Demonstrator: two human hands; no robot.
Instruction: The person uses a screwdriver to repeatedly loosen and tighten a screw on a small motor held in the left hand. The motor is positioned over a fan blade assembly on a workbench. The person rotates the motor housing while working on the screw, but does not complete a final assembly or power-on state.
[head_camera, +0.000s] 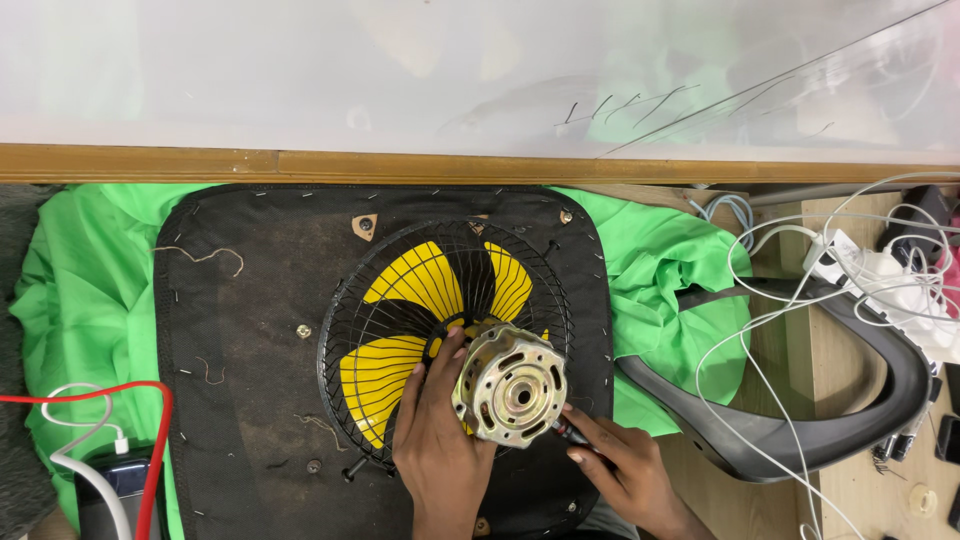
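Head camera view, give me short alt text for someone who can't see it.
Two bare hands work on a round metal fan motor sitting on a black wire fan guard with yellow blades. The left hand steadies the motor; the right hand holds a small tool against its edge. Underneath are a black padded board and green cloth.

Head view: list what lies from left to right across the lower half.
Red cable → green cloth → yellow fan blade → left hand → fan motor → right hand → grey curved chair part → white cables.
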